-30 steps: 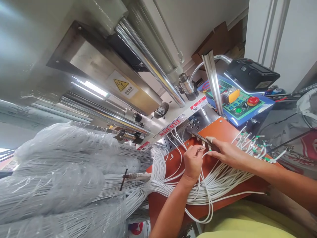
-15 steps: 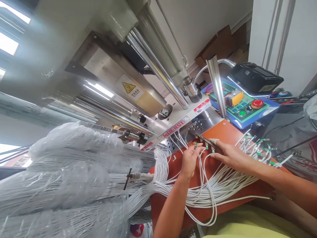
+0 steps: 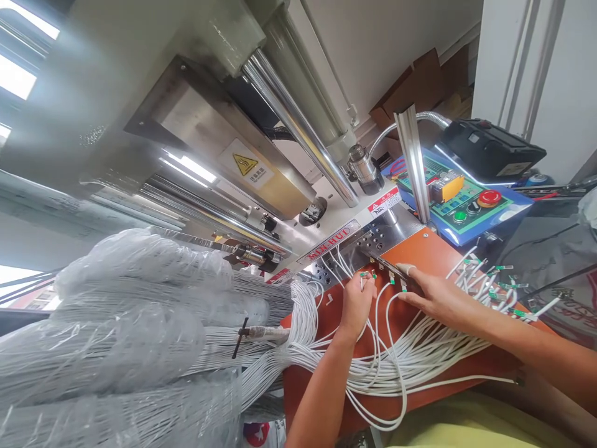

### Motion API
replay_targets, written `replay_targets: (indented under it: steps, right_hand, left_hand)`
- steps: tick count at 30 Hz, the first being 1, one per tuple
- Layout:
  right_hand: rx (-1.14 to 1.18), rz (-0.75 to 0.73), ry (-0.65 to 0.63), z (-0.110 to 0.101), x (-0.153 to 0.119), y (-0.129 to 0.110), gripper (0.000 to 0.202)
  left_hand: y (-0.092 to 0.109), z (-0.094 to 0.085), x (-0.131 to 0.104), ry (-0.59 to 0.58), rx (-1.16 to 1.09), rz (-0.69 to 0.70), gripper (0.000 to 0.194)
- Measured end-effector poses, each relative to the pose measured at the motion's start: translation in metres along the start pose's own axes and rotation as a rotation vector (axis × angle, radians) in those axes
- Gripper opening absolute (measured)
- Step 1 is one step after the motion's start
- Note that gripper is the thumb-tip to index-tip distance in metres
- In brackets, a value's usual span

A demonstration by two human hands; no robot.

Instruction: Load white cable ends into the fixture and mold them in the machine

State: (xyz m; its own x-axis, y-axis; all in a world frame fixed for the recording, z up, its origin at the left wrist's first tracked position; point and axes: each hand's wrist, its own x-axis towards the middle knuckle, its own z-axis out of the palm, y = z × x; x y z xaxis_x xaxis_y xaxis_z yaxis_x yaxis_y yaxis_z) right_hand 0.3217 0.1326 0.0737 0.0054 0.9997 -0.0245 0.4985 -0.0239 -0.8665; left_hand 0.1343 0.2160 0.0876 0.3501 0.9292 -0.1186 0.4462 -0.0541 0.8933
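Note:
My left hand (image 3: 358, 306) is closed on a white cable near its small green-tipped end (image 3: 363, 274). Its fingers sit just left of a narrow dark metal bar (image 3: 389, 267). On the right, my right hand (image 3: 431, 292) grips the near end of that bar, thumb below and fingers above. Several small connectors with green parts (image 3: 392, 280) line the bar's lower edge, some with white cables looping down from them. Beneath both hands, a bundle of white cables (image 3: 420, 348) lies across the orange-brown work surface (image 3: 326, 361).
A press machine (image 3: 333, 241) with steel columns stands over the far edge. At right is a blue control box (image 3: 497, 214) with a red button. Green-tipped cable ends (image 3: 494, 286) lie on the surface's right side. Plastic-wrapped cable bundles (image 3: 140, 330) fill the left.
My left hand's fingers have drawn back left from the connectors on the bar and curled in more. My right hand keeps its grip on the bar. The view has shifted slightly.

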Motion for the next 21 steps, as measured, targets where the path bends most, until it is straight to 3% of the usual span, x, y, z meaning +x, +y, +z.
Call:
replay_targets:
  steps: [7,12,21]
  right_hand:
    - [-0.022,-0.003,0.035,0.001,0.001,0.0,0.05]
    - [-0.026,-0.01,0.031,0.0,0.0,-0.001,0.05]
    - [-0.016,-0.002,0.011,0.001,0.001,0.0,0.049]
  left_hand:
    - [0.01,0.003,0.003,-0.144,-0.204,-0.236,0.034]
    - [0.015,0.006,0.013,-0.256,-0.341,-0.351,0.033]
    - [0.009,0.015,0.02,-0.156,-0.313,-0.351,0.027]
